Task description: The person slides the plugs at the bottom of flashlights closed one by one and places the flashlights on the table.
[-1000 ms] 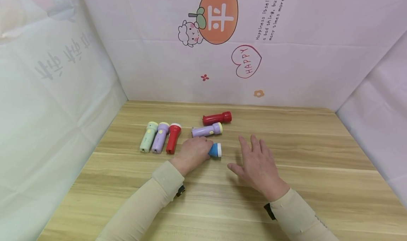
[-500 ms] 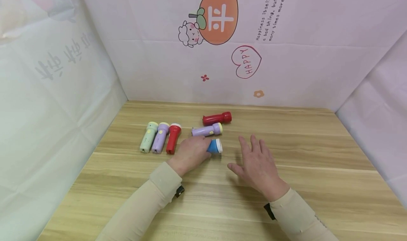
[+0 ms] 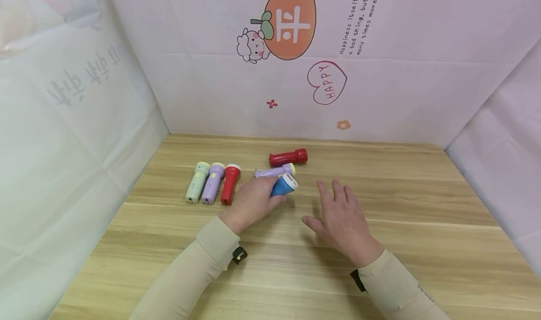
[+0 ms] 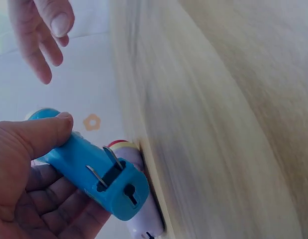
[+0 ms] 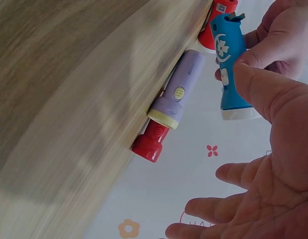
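My left hand [image 3: 252,201] grips a blue flashlight [image 3: 282,186] with a white rim, raised off the table, its head tilted up and to the right. In the left wrist view, two metal plug prongs [image 4: 105,164] stick out near the tail of the blue flashlight. To the right, my right hand [image 3: 344,221] is spread with straight fingers and holds nothing. Just behind the blue flashlight lies a purple flashlight [image 3: 270,171], partly hidden by it in the head view. Farther back lies a dark red flashlight [image 3: 288,157].
Left of my left hand, a pale green flashlight [image 3: 196,184], a second purple flashlight [image 3: 213,185] and a red flashlight with a white rim [image 3: 229,185] lie side by side. The wooden table [image 3: 405,202] meets printed white cloth [image 3: 393,99] at the back and sides.
The blue flashlight has been lifted off the table in my left hand, and its head has turned upward and away. The right hand has stayed in place.
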A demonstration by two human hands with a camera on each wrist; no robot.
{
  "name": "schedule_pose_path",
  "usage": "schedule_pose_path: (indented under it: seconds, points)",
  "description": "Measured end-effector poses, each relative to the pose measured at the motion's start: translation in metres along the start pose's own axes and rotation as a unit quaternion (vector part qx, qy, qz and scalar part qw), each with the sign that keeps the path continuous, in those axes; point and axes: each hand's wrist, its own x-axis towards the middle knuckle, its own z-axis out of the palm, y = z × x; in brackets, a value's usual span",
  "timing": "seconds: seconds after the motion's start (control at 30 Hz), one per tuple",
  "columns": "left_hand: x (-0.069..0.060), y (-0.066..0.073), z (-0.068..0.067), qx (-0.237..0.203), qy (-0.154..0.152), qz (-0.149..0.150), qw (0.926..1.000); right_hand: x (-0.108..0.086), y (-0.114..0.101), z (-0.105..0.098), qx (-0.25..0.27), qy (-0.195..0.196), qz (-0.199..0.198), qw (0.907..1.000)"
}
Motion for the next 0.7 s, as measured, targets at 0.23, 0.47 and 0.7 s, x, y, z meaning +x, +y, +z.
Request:
schedule_pose_path:
  seconds: [0.23, 0.47, 0.7]
  points:
    - [-0.0008, 0.0019, -0.0049, -0.045, -0.005, -0.03, 0.9985, 0.0003, 0.0003, 0.0012, -0.012, 0.004, -0.01, 0.9999]
    - [-0.0014, 0.0005, -0.0064, -0.113, -0.006, -0.054, 0.992, 0.0003, -0.0008, 0.0005, -0.017, 0.006, -0.012, 0.9998]
    - [-0.0023, 0.0013, -0.0087, -0.186, -0.009, -0.079, 0.9794, 0.0007, -0.0019, 0.0006, -0.017, 0.011, -0.012, 0.9997]
